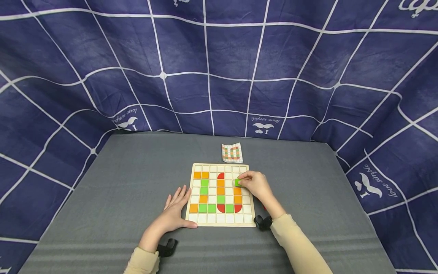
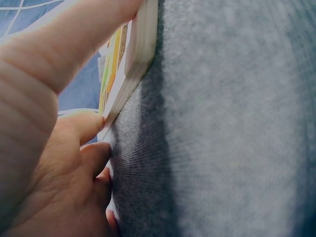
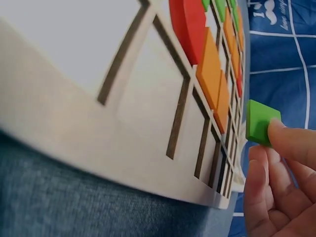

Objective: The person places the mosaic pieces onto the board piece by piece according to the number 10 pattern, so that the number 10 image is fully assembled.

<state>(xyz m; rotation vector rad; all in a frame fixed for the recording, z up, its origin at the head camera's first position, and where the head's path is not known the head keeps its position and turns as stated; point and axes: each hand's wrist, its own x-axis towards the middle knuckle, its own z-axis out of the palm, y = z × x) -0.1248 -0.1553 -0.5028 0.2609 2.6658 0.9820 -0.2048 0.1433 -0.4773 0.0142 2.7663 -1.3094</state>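
A square wooden grid board (image 1: 211, 218) lies on the grey surface, partly filled with orange, green and red pieces. My right hand (image 1: 256, 185) pinches a green square tile (image 1: 237, 183) between thumb and fingers, over the right side of the board, just beyond an orange tile (image 1: 237, 191). In the right wrist view the green tile (image 3: 261, 122) is tilted, held by one end. My left hand (image 1: 173, 214) rests at the board's near left corner, fingers spread along the left edge and thumb along the near edge. The left wrist view shows that hand (image 2: 59, 168) against the board's side.
A small pattern card (image 1: 232, 153) with a coloured grid lies just beyond the board. A bit of red (image 1: 265, 208) shows beside the right forearm, mostly hidden. Blue curtain (image 1: 226, 68) with white lines hangs behind and at both sides of the grey table (image 1: 137, 171).
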